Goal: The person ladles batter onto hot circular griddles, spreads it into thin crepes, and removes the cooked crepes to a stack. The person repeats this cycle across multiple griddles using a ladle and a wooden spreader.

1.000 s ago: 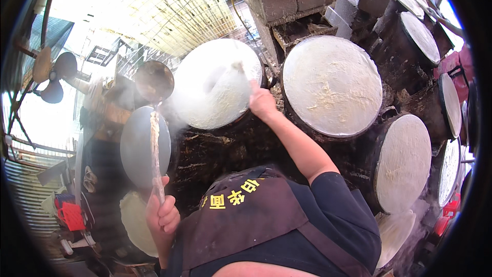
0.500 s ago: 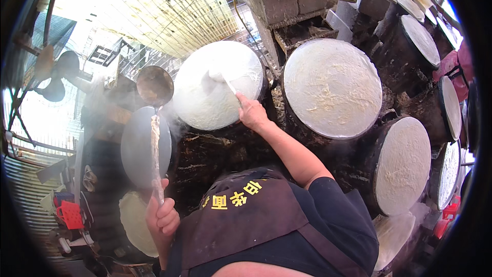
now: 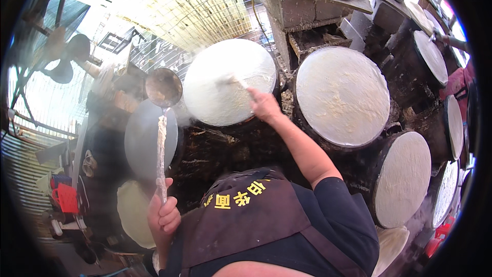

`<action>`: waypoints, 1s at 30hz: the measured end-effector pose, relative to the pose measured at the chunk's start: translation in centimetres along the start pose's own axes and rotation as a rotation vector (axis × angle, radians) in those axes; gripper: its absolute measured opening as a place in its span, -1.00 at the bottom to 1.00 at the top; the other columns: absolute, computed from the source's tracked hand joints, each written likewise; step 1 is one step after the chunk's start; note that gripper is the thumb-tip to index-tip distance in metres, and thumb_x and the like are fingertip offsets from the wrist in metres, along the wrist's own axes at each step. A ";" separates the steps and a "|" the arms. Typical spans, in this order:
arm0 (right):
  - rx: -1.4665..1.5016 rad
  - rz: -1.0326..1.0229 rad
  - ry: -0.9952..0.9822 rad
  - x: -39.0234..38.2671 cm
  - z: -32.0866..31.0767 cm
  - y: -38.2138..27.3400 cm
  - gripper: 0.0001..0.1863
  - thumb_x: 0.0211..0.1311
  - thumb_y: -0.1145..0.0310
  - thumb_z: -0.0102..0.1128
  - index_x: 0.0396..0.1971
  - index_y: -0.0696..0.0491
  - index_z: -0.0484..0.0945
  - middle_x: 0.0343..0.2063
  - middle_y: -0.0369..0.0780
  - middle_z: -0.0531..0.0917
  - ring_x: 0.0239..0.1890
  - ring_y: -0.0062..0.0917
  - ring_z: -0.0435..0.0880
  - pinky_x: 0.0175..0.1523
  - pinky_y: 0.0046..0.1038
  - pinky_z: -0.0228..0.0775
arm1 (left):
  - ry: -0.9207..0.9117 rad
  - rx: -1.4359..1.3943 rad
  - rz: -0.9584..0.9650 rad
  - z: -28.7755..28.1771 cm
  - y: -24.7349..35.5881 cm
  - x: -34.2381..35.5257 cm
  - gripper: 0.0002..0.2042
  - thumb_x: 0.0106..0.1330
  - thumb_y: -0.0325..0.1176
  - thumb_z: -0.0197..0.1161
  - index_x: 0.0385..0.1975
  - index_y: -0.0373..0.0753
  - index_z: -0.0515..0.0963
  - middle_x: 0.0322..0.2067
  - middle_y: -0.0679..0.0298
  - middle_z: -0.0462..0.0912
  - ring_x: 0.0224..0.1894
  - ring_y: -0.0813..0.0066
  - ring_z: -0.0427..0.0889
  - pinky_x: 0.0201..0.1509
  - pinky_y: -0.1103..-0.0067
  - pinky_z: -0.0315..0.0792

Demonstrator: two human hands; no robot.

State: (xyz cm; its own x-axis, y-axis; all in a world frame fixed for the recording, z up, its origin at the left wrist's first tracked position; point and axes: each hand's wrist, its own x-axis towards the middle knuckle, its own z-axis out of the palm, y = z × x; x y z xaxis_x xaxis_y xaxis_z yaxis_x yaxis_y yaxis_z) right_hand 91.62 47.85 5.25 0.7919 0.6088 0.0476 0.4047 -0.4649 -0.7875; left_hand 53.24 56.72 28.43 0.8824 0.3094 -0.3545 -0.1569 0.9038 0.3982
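Note:
My right hand (image 3: 265, 104) grips a small spreader tool (image 3: 233, 80) and presses it on a round steaming drum (image 3: 215, 97) covered in a white film of batter. My left hand (image 3: 164, 214) is closed on the long handle of a ladle (image 3: 163, 88), whose round bowl hangs above and to the left of that drum. The handle is caked with white batter. I wear a dark apron with yellow characters.
Several more round white-topped drums (image 3: 342, 95) curve away to the right, another (image 3: 402, 177) close by my right elbow. A grey round lid (image 3: 146, 141) and a pale disc (image 3: 132, 213) lie at left. A fan (image 3: 64, 56) and wire mesh stand behind; red crates (image 3: 64, 197) at lower left.
My right hand has slid downward and to the left over the white drum top with the spreader. My left hand and the ladle have hardly moved.

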 end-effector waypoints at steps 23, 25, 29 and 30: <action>-0.270 -0.323 -0.267 -3.6 -8.9 3.8 -0.46 0.10 0.47 0.07 0.16 -0.13 0.42 -0.33 -0.02 0.61 -0.23 -0.09 0.59 -0.15 -0.15 0.41 | -0.024 -0.072 -0.231 -3.9 0.8 7.2 -0.58 0.55 -0.22 -0.21 0.33 -0.20 0.14 -0.56 0.40 0.22 -0.68 0.72 0.18 -0.73 0.70 0.24; -0.226 -0.343 -0.294 -6.6 -11.9 2.8 -0.45 0.09 0.48 0.09 0.17 -0.10 0.42 -0.32 -0.01 0.62 -0.22 -0.08 0.59 -0.11 -0.16 0.42 | -0.019 -0.054 -0.248 -4.7 1.1 8.7 -0.59 0.54 -0.22 -0.20 0.32 -0.19 0.18 -0.56 0.40 0.22 -0.67 0.72 0.19 -0.72 0.70 0.24; 0.062 -0.123 -0.097 -11.2 -11.1 4.2 -0.44 0.08 0.47 0.16 0.17 -0.02 0.43 -0.38 -0.01 0.62 -0.33 -0.21 0.63 -0.16 -0.31 0.45 | 0.084 0.141 -0.218 -4.8 1.1 11.7 -0.65 0.53 -0.21 -0.14 0.21 -0.18 0.31 -0.57 0.42 0.25 -0.68 0.73 0.21 -0.74 0.72 0.20; 0.122 0.023 -0.079 -11.9 -10.0 3.5 -0.46 0.10 0.46 0.17 0.17 0.00 0.43 -0.34 0.03 0.63 -0.30 -0.17 0.65 -0.12 -0.31 0.47 | 0.138 0.219 -0.198 -4.3 0.8 12.4 -0.70 0.51 -0.22 -0.08 0.13 -0.17 0.35 -0.60 0.43 0.25 -0.70 0.74 0.20 -0.75 0.73 0.16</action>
State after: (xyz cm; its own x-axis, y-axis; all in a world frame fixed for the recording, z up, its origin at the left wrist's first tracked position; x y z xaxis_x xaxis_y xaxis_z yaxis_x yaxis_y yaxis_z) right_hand 88.21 32.53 8.10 0.7601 0.6496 -0.0155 0.3246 -0.4003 -0.8570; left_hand 62.14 62.60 20.71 0.8154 0.1851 -0.5485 0.1237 0.8699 0.4775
